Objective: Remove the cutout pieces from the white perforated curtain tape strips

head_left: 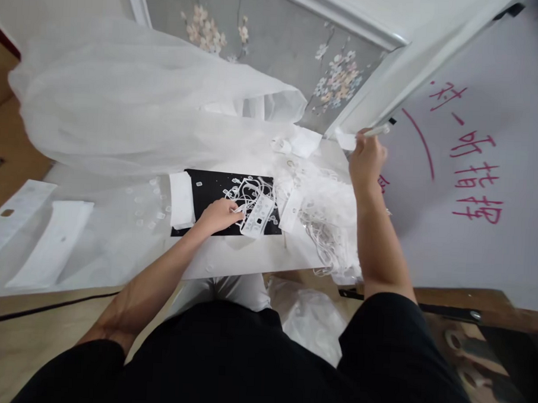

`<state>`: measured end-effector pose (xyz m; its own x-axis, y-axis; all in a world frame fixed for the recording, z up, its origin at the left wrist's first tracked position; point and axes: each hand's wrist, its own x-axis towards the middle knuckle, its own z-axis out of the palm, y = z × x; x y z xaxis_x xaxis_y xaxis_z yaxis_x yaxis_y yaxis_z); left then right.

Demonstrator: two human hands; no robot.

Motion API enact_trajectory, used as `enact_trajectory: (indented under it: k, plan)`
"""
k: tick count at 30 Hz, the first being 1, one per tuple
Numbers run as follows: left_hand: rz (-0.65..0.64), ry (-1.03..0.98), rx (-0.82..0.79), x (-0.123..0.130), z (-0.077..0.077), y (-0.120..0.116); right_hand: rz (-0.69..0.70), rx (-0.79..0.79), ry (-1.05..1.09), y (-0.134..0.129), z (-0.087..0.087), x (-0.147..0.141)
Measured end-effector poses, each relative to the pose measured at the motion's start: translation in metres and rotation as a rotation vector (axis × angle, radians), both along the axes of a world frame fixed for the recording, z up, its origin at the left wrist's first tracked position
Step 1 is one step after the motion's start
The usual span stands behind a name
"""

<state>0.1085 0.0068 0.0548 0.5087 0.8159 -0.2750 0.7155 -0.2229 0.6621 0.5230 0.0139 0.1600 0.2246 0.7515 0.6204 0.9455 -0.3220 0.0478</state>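
White cords (251,196) and small clear tabs lie heaped on the black mat (207,190) at the middle of the table (231,259); your left hand (221,214) rests on that mat, fingers curled at the near edge of the tangle and touching a strand beside the white card (258,216) with its rows of little windows; whether the fingers have pinched the strand or only lie on it, you cannot tell from here. Your right hand (366,158) is up at two o'clock, well apart from the left, closed round a thin white marker (375,131) close to the whiteboard (473,222).

By the look of it you are sorting or picking one piece out of the tangle while the other hand holds the marker; the next move would call for a firm pinch on a single cord and a slow pull, so the rest of the heap stays on the mat; the loose pile (330,228) at three o'clock hangs over the table edge and could slide.

Red handwriting on the whiteboard reads 一对一 and 听指挥, though the strokes are skewed; a red curved line runs beside them. Sheer white tulle (121,106) billows at ten o'clock; paper sheets (48,239) lie at nine o'clock; no brand shows anywhere.
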Motion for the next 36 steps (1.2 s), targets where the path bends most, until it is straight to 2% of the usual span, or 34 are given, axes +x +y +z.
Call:
enact_trajectory:
  k: [3,6,8,10,13,15,18,21,24,26,29,32,36]
  plan:
    - [0.107,0.084,0.131,0.000,0.008,-0.007,0.110,-0.158,0.011,-0.043,-0.022,-0.045]
    - [0.215,0.128,0.350,0.001,0.014,-0.016,0.292,-0.402,0.011,-0.090,-0.058,-0.094]
    - [0.160,0.064,0.498,0.000,0.015,-0.021,0.385,-0.595,0.035,-0.115,-0.084,-0.121]
    - [-0.037,-0.009,0.568,0.000,0.012,-0.024,0.390,-0.688,0.091,-0.132,-0.103,-0.138]
    - [-0.356,-0.016,0.472,-0.002,0.002,-0.025,0.332,-0.622,0.227,-0.142,-0.117,-0.147]
    - [-0.401,0.038,0.382,-0.005,-0.005,-0.028,0.323,-0.516,0.360,-0.143,-0.118,-0.148]
    - [-0.336,0.089,0.317,-0.008,-0.013,-0.037,0.379,-0.296,0.653,-0.145,-0.119,-0.158]
    - [-0.235,0.072,0.286,-0.011,-0.020,-0.051,0.468,-0.088,1.024,-0.150,-0.127,-0.188]
    - [-0.112,0.046,0.241,-0.012,-0.026,-0.064,0.530,-0.027,1.287,-0.157,-0.142,-0.228]
    - [-0.062,0.044,0.213,-0.014,-0.028,-0.071,0.547,-0.042,1.339,-0.161,-0.150,-0.249]
    - [-0.011,0.075,0.227,-0.016,-0.029,-0.078,0.534,-0.081,1.300,-0.162,-0.156,-0.266]
    - [-0.016,0.082,0.259,-0.017,-0.027,-0.081,0.484,-0.121,1.253,-0.162,-0.156,-0.269]
    - [-0.023,0.080,0.221,-0.016,-0.026,-0.079,0.475,-0.145,1.233,-0.163,-0.154,-0.267]
